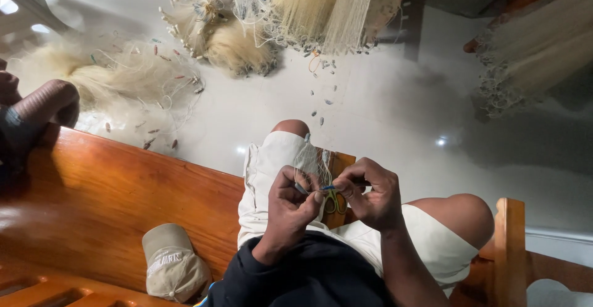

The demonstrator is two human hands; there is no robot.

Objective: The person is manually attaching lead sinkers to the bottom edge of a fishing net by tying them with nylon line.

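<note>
Glossy white floor beyond wooden bench, left hand pinching fine net, right hand at 3 o'clock gripping blue needle, beige cap at 8 o'clock.

Beige cap on wooden bench; net heaps on floor.

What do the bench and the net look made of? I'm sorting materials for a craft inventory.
The bench looks like varnished wood: orange-brown, with visible grain and a glossy sheen. The net, held between the left hand and right hand, seems to be fine, pale, translucent line, probably nylon, though that cannot be confirmed.
</note>
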